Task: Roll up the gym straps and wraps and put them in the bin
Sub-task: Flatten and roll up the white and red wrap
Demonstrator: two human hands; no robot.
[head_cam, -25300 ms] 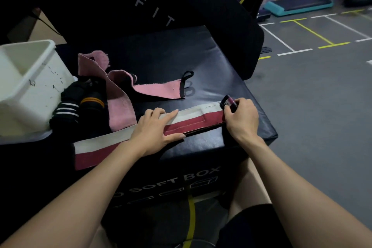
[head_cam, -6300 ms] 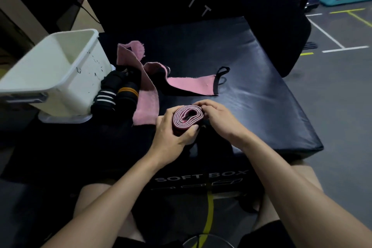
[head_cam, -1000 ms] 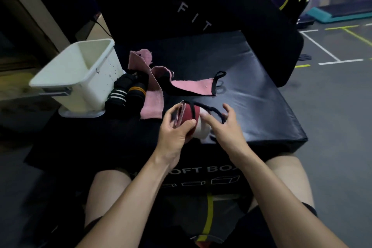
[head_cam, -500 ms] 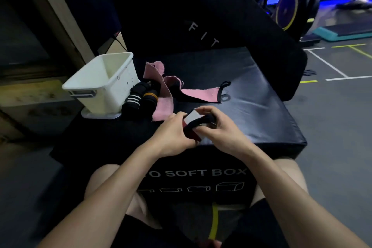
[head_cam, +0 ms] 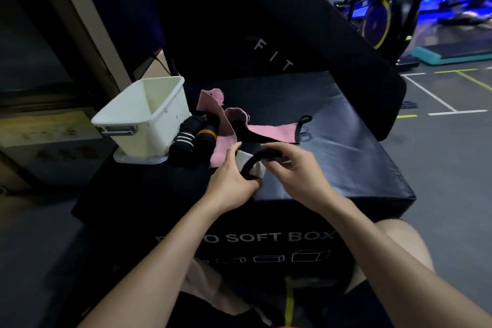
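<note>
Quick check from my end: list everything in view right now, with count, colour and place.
Plastic bin: one, white, left on the box top.
Padded soft box: one, black, centre.
Rolled wraps: two, black, one white-striped, one orange-banded, beside the bin.
Unrolled fabric strap: one visible, pink with black loop, behind the hands; possibly more.
Rolled wrap in hand: one, whitish, black loop being stretched round it.
Left hand: grips the roll.
Right hand: pinches the loop.

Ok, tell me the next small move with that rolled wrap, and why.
Probably pull the black loop down over the rolled wrap to lock it. The left hand clamps the roll while the right hand stretches the loop above it, and the white bin sits open to the left.
</note>
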